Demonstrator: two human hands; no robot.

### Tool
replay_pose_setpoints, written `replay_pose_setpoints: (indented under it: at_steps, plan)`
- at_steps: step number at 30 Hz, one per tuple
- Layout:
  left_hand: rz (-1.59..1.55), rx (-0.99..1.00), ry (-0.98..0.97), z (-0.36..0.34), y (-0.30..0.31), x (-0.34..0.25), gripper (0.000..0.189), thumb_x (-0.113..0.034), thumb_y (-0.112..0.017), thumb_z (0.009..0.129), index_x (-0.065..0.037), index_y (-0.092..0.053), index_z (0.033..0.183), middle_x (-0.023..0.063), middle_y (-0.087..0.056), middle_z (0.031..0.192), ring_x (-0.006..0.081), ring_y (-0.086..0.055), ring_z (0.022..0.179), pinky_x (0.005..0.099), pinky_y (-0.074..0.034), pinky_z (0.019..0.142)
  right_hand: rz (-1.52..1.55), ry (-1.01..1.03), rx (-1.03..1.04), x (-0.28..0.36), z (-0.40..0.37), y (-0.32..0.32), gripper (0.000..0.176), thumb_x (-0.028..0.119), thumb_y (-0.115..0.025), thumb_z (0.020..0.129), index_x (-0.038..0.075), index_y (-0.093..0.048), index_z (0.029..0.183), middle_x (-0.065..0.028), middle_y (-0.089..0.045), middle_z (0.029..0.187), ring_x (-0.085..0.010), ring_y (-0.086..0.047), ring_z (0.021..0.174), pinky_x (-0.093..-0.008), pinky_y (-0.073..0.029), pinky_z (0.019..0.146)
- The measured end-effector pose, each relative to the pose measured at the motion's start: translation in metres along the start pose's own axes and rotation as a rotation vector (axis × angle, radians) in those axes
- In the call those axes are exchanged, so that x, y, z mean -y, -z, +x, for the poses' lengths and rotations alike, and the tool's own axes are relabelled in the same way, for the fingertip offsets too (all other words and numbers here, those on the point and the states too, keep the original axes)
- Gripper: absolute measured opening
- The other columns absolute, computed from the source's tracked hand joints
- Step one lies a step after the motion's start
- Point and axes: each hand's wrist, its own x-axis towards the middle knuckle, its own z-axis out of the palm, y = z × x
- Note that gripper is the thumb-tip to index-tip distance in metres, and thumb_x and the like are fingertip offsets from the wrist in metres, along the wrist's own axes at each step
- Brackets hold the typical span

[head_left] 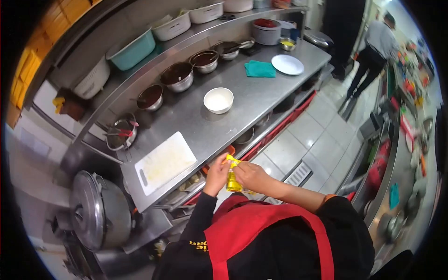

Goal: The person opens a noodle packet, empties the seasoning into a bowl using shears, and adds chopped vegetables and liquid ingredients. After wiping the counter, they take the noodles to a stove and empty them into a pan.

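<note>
Both hands meet in front of the red apron, just off the counter's front edge. My left hand (217, 175) pinches the top of a small yellow packet (233, 179). From the other side, my right hand (252, 177) has its fingers closed on the same packet, whose lower part hangs between the hands. On the steel counter (186, 119) beyond stands a white bowl (218, 100) with something pale inside. To the left lies a white cutting board (165, 162) with a yellowish stain.
Metal bowls of dark sauce (177, 77) line the counter's back. A teal cloth (260, 69) lies by a white plate (288, 65). A large lidded pot (100, 210) stands at the left. Another person (375, 51) is in the aisle at the upper right.
</note>
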Motion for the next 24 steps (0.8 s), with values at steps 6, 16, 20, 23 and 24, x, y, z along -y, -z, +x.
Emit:
replay_pose_setpoints:
  at_steps: [6, 16, 20, 23, 24]
  plan:
    - [-0.338, 0.054, 0.079, 0.050, 0.014, -0.002, 0.022, -0.014, -0.043, 0.092, -0.003, -0.039, 0.110, 0.0083, -0.053, 0.102, 0.0077, -0.049, 0.083, 0.0214, -0.042, 0.071, 0.216, -0.144, -0.077, -0.072, 0.076, -0.015, 0.008, 0.004, -0.055, 0.070, 0.003, -0.048, 0.074, -0.0116, -0.049, 0.065, -0.0294, -0.055, 0.060, -0.0370, -0.046, 0.054]
    - [-0.398, 0.091, 0.002, 0.204, 0.018, -0.003, 0.027, -0.004, -0.053, 0.083, -0.003, -0.056, 0.110, 0.0132, -0.048, 0.125, 0.0138, -0.050, 0.106, 0.0259, -0.047, 0.078, 0.419, -0.271, 0.037, -0.177, 0.165, -0.008, 0.011, 0.006, -0.056, 0.075, 0.003, -0.047, 0.080, -0.0113, -0.053, 0.073, -0.0278, -0.057, 0.062, -0.0350, -0.047, 0.054]
    - [-0.320, 0.001, 0.013, 0.232, 0.017, -0.013, 0.028, -0.004, -0.055, 0.082, -0.005, -0.057, 0.110, 0.0090, -0.056, 0.113, 0.0109, -0.053, 0.099, 0.0227, -0.047, 0.072, 0.209, -0.154, 0.123, -0.205, 0.185, -0.013, 0.014, 0.003, -0.059, 0.073, 0.003, -0.047, 0.079, -0.0095, -0.052, 0.071, -0.0251, -0.056, 0.062, -0.0331, -0.046, 0.053]
    - [-0.287, -0.019, 0.010, 0.251, 0.019, -0.016, 0.026, -0.005, -0.057, 0.082, -0.006, -0.059, 0.107, 0.0059, -0.059, 0.105, 0.0091, -0.055, 0.091, 0.0215, -0.047, 0.067, 0.170, -0.036, 0.153, -0.230, 0.197, -0.017, 0.013, 0.002, -0.059, 0.071, 0.003, -0.047, 0.077, -0.0094, -0.052, 0.070, -0.0246, -0.056, 0.062, -0.0330, -0.045, 0.052]
    - [-0.258, -0.031, 0.008, 0.256, 0.019, -0.014, 0.025, -0.005, -0.057, 0.082, -0.006, -0.059, 0.107, 0.0055, -0.059, 0.104, 0.0087, -0.055, 0.090, 0.0214, -0.047, 0.066, 0.175, -0.012, 0.156, -0.238, 0.201, -0.018, 0.013, 0.001, -0.058, 0.071, 0.003, -0.047, 0.076, -0.0094, -0.052, 0.070, -0.0245, -0.056, 0.061, -0.0328, -0.045, 0.051]
